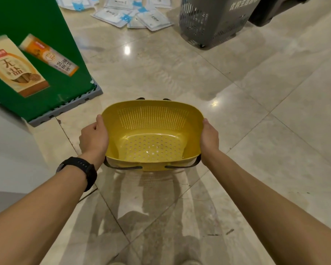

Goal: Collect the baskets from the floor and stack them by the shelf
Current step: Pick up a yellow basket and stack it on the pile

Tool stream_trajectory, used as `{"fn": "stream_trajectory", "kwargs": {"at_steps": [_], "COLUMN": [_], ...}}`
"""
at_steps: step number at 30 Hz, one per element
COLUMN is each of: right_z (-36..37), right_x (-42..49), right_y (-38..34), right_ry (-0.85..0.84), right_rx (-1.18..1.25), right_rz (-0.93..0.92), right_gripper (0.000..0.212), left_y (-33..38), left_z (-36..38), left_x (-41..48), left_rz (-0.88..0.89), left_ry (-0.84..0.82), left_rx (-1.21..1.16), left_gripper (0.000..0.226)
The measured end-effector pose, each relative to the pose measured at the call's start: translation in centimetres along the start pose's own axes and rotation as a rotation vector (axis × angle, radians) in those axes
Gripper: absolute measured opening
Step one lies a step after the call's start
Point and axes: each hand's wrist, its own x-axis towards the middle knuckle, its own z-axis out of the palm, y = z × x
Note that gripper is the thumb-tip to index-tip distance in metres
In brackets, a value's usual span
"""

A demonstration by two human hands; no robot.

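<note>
A yellow perforated plastic basket (151,134) with dark folded-down handles is held above the tiled floor, its open side facing me. My left hand (94,139) grips its left rim and my right hand (209,139) grips its right rim. A black watch sits on my left wrist. A grey shopping basket (210,22) stands on the floor at the far upper right.
A green display stand (46,77) with product pictures sits on a grey base at the left. White and blue packets (134,14) lie scattered on the floor at the top. A dark object (271,12) is behind the grey basket. A white surface (8,150) borders the left.
</note>
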Motion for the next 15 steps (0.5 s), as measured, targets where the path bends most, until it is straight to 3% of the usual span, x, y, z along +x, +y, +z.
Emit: {"fn": "stream_trajectory", "kwargs": {"at_steps": [15], "right_z": [-0.1], "right_x": [-1.6], "right_y": [-2.3], "right_ry": [0.009], "right_rx": [-0.026], "right_rz": [-0.001], "right_gripper": [0.039], "left_y": [0.6], "left_z": [-0.7], "left_x": [-0.8], "left_rz": [-0.021], "left_ry": [0.026], "left_rx": [0.013], "left_gripper": [0.059]}}
